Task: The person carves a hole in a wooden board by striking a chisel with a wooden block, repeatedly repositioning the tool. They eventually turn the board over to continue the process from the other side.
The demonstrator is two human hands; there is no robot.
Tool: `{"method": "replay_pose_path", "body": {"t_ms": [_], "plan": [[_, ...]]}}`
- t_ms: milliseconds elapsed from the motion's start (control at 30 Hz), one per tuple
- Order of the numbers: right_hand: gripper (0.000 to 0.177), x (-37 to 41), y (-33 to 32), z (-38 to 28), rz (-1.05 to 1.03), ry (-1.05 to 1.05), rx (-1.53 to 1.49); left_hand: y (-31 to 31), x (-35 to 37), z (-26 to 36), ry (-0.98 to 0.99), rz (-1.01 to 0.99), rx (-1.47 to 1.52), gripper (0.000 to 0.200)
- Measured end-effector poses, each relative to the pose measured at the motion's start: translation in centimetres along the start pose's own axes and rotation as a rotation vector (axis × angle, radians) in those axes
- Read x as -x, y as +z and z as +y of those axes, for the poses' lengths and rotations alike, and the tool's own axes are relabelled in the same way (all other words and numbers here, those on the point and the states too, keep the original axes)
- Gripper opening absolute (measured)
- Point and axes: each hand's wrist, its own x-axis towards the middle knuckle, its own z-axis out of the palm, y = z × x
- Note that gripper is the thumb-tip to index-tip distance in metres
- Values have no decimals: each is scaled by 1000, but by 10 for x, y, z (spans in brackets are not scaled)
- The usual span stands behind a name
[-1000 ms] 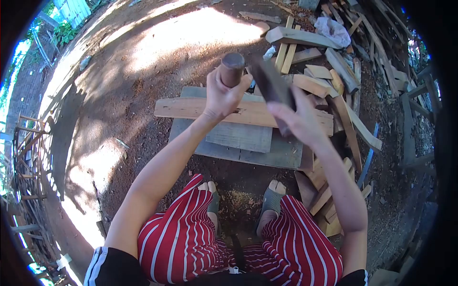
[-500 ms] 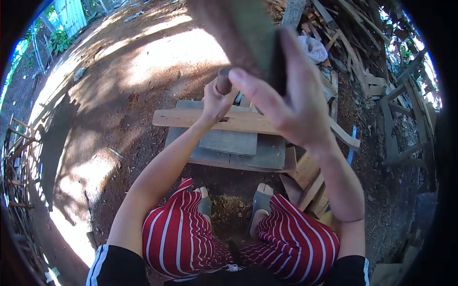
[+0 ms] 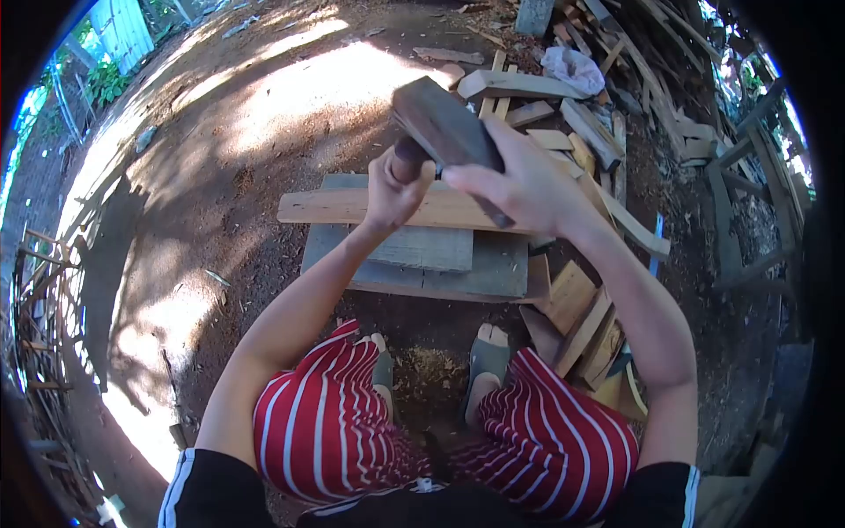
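Observation:
My left hand [image 3: 398, 192] is wrapped round the upright wooden handle of a chisel [image 3: 408, 151]; its blade is hidden behind the hand. A dark, thick wooden block [image 3: 444, 121] is gripped in my right hand [image 3: 519, 180], with its near edge overlapping the top of the chisel handle in this view. Below both hands lies a long, light-brown wooden plank [image 3: 321, 207], set crosswise on a low grey wooden bench [image 3: 502, 273]. A shorter grey board [image 3: 422, 249] sits under the plank on the bench.
Wood offcuts [image 3: 572, 295] lie right of the bench. Beyond it are more boards [image 3: 519, 84], a white plastic bag [image 3: 572, 70] and a heap of scrap timber [image 3: 642, 79]. A wooden frame [image 3: 748, 211] stands at far right. My feet [image 3: 486, 356] rest on the dirt before the bench.
My right hand has brought the wooden block down from high near the camera to the chisel handle's top. The left hand keeps its hold and has barely moved.

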Motion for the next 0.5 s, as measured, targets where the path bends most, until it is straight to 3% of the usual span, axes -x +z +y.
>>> {"method": "replay_pose_path", "body": {"t_ms": [67,133,167,267,333,367,433,467,500], "plan": [[57,7,11,21,-35,27,-110,-4,12,-3,41,-16,-104,12],[58,13,41,48,94,253,-749,-2,23,2,52,-10,-170,15],[58,18,57,65,93,246,-752,-3,29,3,55,-5,-174,15],[62,33,88,95,-76,338,-504,-2,47,0,216,-39,-249,14],[65,35,101,96,-348,579,-262,-3,63,-4,288,-126,-282,15],[65,35,110,98,-355,580,-274,-5,67,-7,279,-130,-291,15],[68,36,125,102,-350,475,44,-8,74,-11,412,-190,-271,19],[68,37,129,102,-358,476,38,-8,82,-19,576,-217,-286,23],[69,37,132,102,-330,450,102,-11,88,-21,574,-220,-284,23]]}}
